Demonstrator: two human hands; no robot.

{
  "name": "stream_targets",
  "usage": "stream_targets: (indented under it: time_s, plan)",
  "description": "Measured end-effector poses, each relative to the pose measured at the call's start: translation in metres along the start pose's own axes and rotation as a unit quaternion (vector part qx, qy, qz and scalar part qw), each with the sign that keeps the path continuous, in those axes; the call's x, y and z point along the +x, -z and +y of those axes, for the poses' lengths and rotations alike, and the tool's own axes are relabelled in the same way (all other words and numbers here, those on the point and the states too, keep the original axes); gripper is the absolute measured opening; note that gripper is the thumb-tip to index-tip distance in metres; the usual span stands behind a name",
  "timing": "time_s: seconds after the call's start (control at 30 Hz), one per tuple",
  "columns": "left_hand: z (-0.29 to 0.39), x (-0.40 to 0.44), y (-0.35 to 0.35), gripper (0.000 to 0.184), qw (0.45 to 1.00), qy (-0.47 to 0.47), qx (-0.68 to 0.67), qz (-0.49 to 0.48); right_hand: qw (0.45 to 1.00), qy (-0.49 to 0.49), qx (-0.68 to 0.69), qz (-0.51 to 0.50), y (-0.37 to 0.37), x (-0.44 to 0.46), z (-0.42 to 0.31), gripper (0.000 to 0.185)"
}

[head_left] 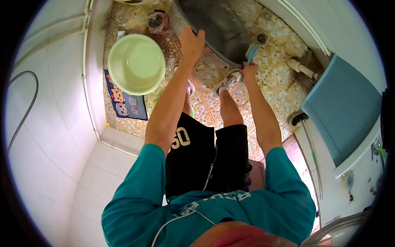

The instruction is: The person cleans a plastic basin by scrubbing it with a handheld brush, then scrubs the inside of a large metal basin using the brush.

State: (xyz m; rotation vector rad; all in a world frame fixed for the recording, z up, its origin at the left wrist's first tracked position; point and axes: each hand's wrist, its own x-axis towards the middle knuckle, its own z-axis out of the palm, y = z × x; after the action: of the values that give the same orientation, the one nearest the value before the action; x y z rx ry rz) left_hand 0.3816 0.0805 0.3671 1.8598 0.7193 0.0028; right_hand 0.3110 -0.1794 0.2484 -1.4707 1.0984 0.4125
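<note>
A large grey metal basin [218,31] is tilted at the top of the view, and its upper part runs out of the picture. My left hand [192,43] grips the near rim with its fingers curled over the edge. Beside the lower right of that rim, my right hand [249,71] is closed around the handle of a brush [252,53] with a blue back and pale bristles. The bristles face the basin; whether they touch it I cannot tell.
On the left a pale green plastic basin [137,64] stands partly over a cat-patterned mat [129,105]. A drain [261,38] and a pipe [302,68] lie right of the metal basin. A blue-grey washbasin [341,109] juts out at right.
</note>
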Motion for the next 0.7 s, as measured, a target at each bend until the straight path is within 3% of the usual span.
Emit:
stream_targets:
  time_s: [0.13,0.23,0.63,0.7]
  plan:
    - [0.041,-0.015,0.012,0.020,0.997,0.056,0.012,-0.048,0.999,-0.030,0.025,-0.011,0.004,-0.023,-0.008,0.034]
    - [0.041,-0.022,0.016,0.021,0.999,0.024,0.003,-0.048,0.997,-0.051,0.047,-0.045,0.009,-0.032,-0.009,0.029]
    - [0.090,-0.070,0.032,0.023,0.998,0.033,0.048,-0.038,0.987,-0.091,-0.064,-0.113,0.030,-0.062,-0.010,0.017]
    - [0.110,-0.083,0.035,0.024,0.997,0.047,0.041,-0.041,0.977,-0.148,-0.084,-0.128,0.037,-0.063,-0.009,0.016]
